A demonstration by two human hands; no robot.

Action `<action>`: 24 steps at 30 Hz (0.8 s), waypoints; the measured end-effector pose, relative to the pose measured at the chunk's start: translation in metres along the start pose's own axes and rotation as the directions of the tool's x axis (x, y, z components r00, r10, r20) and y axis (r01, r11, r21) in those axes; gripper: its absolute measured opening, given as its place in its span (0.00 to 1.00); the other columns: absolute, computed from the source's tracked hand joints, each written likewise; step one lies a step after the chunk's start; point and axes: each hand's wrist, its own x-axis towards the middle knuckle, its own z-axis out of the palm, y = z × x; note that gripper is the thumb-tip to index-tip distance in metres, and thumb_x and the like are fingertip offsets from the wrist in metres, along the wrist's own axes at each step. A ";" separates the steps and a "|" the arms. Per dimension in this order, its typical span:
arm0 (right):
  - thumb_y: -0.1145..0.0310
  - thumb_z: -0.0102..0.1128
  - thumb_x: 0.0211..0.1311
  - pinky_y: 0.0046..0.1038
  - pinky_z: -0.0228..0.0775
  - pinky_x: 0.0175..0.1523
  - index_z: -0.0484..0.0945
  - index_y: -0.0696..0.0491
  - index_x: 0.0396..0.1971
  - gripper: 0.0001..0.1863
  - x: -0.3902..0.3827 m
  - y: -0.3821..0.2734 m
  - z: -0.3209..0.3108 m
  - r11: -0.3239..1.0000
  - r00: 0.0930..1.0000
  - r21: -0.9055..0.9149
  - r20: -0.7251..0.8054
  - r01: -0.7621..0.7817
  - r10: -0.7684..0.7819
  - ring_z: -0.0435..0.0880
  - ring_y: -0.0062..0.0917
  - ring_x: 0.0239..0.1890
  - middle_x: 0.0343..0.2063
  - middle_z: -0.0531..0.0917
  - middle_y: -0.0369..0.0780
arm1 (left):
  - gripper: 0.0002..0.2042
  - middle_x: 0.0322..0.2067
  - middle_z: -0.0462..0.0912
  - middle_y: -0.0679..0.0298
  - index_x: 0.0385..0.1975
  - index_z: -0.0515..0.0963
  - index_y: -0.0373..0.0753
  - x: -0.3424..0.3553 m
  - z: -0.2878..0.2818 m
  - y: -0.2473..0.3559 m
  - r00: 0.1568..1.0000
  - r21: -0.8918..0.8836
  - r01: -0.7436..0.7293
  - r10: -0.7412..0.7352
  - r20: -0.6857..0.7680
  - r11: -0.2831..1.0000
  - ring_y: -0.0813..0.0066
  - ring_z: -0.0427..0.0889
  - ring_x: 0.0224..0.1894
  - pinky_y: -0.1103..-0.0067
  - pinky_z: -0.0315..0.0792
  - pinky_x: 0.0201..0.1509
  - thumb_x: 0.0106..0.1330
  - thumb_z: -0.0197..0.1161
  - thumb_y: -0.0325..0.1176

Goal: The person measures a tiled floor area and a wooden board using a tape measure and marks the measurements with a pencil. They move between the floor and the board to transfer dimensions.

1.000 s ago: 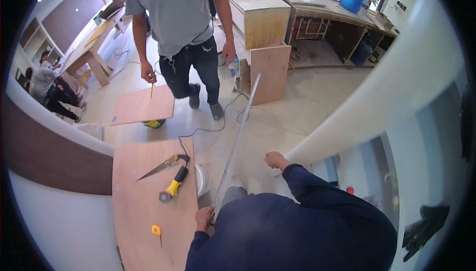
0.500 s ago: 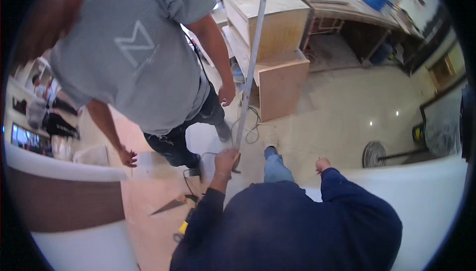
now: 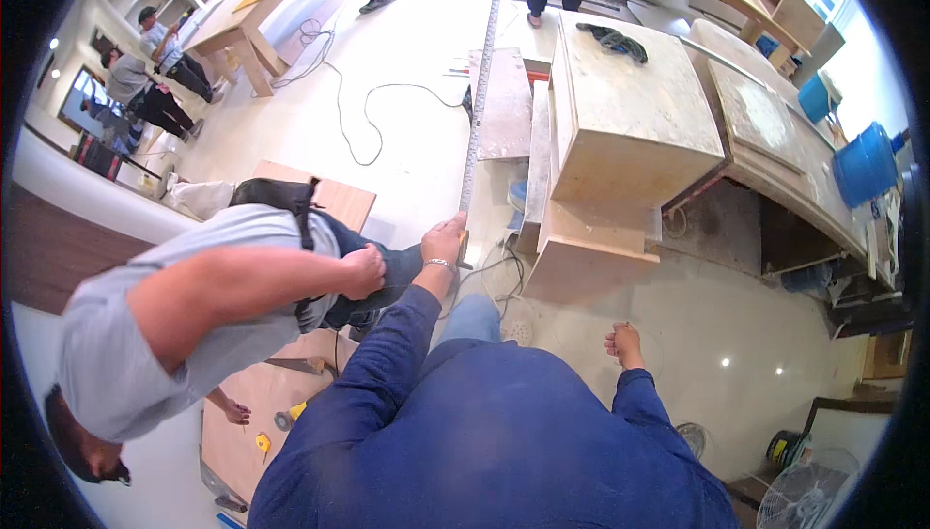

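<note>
Left hand (image 3: 446, 241) grips the near end of a long metal straightedge (image 3: 481, 93), which runs away across the pale floor (image 3: 387, 141). Right hand (image 3: 625, 343) hangs open, touching nothing. A co-worker in a grey shirt (image 3: 145, 335) bends just beside the left arm, fist near the wrist. Plywood cabinet (image 3: 620, 122) stands to the right of the straightedge; blue drum (image 3: 867, 163) far right.

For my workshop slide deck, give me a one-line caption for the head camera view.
Left hand grips a long metal strip above the floor; right hand hangs free beside a plywood cabinet.
</note>
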 end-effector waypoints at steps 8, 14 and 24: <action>0.62 0.50 0.57 0.33 0.70 0.22 0.75 0.54 0.22 0.12 0.029 0.024 -0.030 0.926 0.997 -0.370 0.066 0.071 -0.050 0.77 0.33 0.18 0.19 0.79 0.43 | 0.22 0.27 0.84 0.60 0.32 0.83 0.32 0.106 0.016 -0.004 0.988 -0.027 -0.005 0.000 -0.154 1.000 0.73 0.80 0.30 0.77 0.71 0.38 0.54 0.67 0.50; 0.64 0.52 0.52 0.41 0.74 0.36 0.79 0.55 0.20 0.12 0.051 0.057 0.003 -0.059 0.794 -0.813 0.578 0.579 -0.190 0.82 0.44 0.32 0.24 0.82 0.47 | 0.23 0.27 0.84 0.60 0.31 0.83 0.33 0.188 -0.001 0.029 0.970 0.039 0.014 -0.004 -0.245 0.999 0.72 0.80 0.31 0.77 0.71 0.39 0.52 0.67 0.51; 0.63 0.52 0.53 0.41 0.74 0.36 0.79 0.56 0.22 0.12 0.192 -0.258 0.245 0.520 0.938 -0.793 0.342 0.319 -0.054 0.82 0.44 0.33 0.26 0.82 0.48 | 0.24 0.37 0.81 0.52 0.33 0.81 0.41 0.409 -0.079 0.018 0.970 0.421 0.043 0.063 -0.235 0.906 0.53 0.78 0.43 0.64 0.68 0.47 0.61 0.48 0.56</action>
